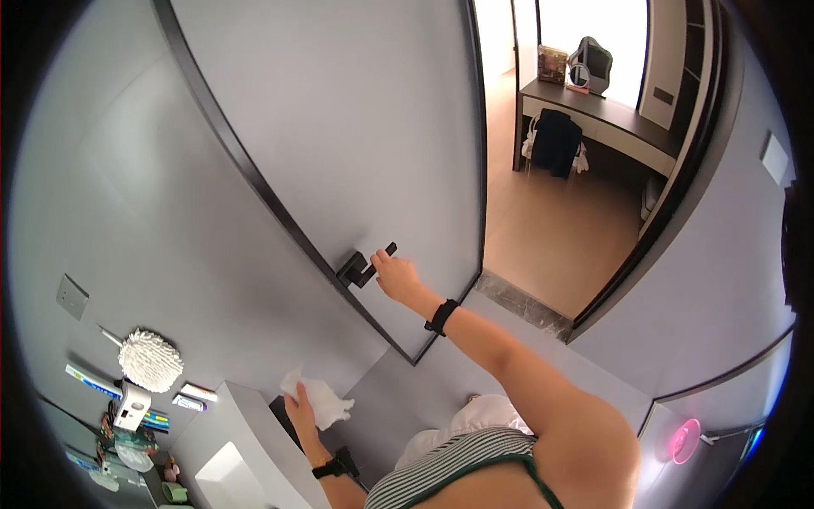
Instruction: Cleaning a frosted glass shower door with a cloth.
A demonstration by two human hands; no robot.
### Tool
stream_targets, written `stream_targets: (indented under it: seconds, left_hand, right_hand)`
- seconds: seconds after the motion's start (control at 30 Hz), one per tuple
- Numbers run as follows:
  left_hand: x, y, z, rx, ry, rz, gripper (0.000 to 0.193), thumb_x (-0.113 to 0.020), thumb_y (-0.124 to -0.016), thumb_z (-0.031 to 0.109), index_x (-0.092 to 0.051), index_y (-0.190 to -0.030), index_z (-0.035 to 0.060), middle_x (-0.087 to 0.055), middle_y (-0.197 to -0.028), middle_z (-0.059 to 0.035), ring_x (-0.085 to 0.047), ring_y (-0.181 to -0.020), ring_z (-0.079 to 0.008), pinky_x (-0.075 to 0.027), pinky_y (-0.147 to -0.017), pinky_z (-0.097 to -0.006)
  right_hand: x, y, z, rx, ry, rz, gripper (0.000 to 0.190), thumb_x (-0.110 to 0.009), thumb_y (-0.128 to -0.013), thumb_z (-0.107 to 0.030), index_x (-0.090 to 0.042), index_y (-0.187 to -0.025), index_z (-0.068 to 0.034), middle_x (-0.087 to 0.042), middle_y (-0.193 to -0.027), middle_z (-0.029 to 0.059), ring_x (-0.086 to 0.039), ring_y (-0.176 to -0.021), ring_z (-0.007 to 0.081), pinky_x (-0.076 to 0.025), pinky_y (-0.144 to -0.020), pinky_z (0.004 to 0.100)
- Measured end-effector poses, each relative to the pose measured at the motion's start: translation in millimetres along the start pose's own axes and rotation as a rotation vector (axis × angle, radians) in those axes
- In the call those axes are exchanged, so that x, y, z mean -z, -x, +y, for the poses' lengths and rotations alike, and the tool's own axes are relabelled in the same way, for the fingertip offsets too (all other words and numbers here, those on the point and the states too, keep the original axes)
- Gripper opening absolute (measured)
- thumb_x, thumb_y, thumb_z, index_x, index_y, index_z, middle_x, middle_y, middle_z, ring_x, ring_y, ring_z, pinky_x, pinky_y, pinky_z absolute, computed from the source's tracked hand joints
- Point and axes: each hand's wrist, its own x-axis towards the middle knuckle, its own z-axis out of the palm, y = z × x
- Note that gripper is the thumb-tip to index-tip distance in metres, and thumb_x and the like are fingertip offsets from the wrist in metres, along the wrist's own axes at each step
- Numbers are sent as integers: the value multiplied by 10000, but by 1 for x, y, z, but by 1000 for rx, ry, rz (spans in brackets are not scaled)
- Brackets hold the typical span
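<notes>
My right hand [397, 277] curls its fingers around the black lever handle [367, 275] of a grey door [331, 127] with a black frame edge. The door stands open, and a room shows past its far edge. Lower down and to the left, my left hand [300, 410] holds a crumpled white tissue or thin cloth [324, 401]. The tissue hangs loosely out from the fingers, in front of the grey wall. A black band is on each wrist.
White washbasin [229, 474] at lower left, with a white fluffy hand-towel ball [150, 359] and toothbrush holder [132, 406] on the wall above. A stone threshold [524, 305] crosses the doorway. Beyond it are a desk [591, 114] and a chair draped with dark cloth [556, 143]. A pink basin [685, 441] hangs at right.
</notes>
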Motion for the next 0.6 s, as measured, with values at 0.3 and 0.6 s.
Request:
stream_targets:
  seconds: [0.3,0.6]
  left_hand:
    - [31,-9,-30,89,222,-35,303,-519,-900,140,-498,-1161,-14,-577,-1064,-85,-562,-924,-175,-449,-812,-288]
    - [-14,-36,-20,-15,190,-250,251,-508,-893,135,-516,-1097,-9,-580,-1009,-88,-567,-888,-168,-449,-774,-292]
  right_hand:
    - [18,69,27,-43,-44,203,281,-554,-755,-62,-475,-1021,-99,-513,-1070,31,-605,-810,236,-495,-652,365]
    - [82,203,87,-378,-69,273,644,-564,-727,-12,-418,-1314,-230,-381,-1358,109,-568,-1001,280,-493,-828,389]
